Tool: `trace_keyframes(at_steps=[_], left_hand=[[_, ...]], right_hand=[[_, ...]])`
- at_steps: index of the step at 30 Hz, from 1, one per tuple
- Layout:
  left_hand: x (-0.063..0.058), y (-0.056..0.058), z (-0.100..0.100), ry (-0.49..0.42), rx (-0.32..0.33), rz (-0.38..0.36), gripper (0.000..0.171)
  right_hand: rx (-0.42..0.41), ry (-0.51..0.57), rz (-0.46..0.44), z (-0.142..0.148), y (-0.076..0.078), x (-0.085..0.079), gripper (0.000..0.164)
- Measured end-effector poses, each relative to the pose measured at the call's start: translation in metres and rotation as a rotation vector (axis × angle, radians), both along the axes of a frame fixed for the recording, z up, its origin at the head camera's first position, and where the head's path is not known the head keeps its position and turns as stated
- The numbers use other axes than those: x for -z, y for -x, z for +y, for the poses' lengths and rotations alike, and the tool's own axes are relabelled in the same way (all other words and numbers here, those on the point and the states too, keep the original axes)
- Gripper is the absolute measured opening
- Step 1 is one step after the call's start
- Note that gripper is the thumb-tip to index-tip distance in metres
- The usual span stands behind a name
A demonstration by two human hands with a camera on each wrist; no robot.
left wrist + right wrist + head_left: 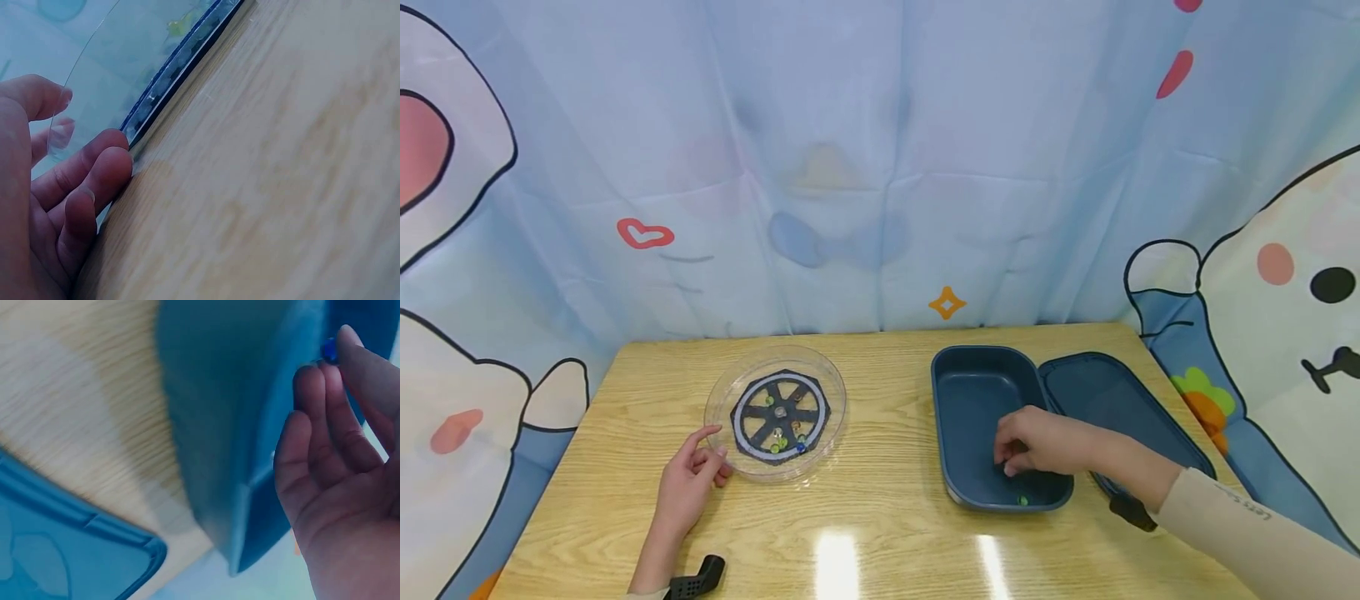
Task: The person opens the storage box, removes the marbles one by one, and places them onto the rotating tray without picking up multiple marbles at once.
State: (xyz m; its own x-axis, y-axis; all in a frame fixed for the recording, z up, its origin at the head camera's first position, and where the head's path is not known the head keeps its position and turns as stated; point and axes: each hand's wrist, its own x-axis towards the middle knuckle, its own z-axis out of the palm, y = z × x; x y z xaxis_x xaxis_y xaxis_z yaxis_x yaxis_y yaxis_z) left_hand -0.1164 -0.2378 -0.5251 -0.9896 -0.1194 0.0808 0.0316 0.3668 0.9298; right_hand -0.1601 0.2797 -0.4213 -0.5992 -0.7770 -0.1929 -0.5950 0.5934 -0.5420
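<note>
My left hand (688, 483) is at the near left side of a round clear dish (837, 375), its thumb and a finger on the rim and the other fingers curled by the side wall. In the dish lies a dark wheel-shaped piece (762, 435) with spokes and a pale ring, and several glass marbles (782, 442) among the spokes. Down inside a dark blue container (970, 392), my right hand (1045, 440) pinches a small blue marble (329, 350) between thumb and fingertips. A green marble (1022, 501) lies on the container's floor near the hand.
A dark blue lid (1112, 396) lies on the wooden table (887, 467), right of the container and under my right forearm. Behind the table hangs a light blue cartoon curtain (850, 167).
</note>
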Motion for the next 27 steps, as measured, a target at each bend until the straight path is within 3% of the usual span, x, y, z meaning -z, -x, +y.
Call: trace_keyframes(at_steps=[11, 18, 27], left_hand=[[-0.003, 0.002, 0.002, 0.011, -0.021, -0.048, 0.037], [-0.002, 0.002, 0.000, 0.004, -0.011, -0.014, 0.035], [0.001, 0.002, -0.001, 0.010, -0.011, -0.002, 0.034]], right_hand=[[0.014, 0.203, 0.026, -0.047, 0.016, -0.021, 0.009], [0.023, 0.258, 0.055, -0.097, 0.033, -0.032, 0.009], [0.041, 0.263, 0.019, -0.172, 0.053, -0.028, 0.008]])
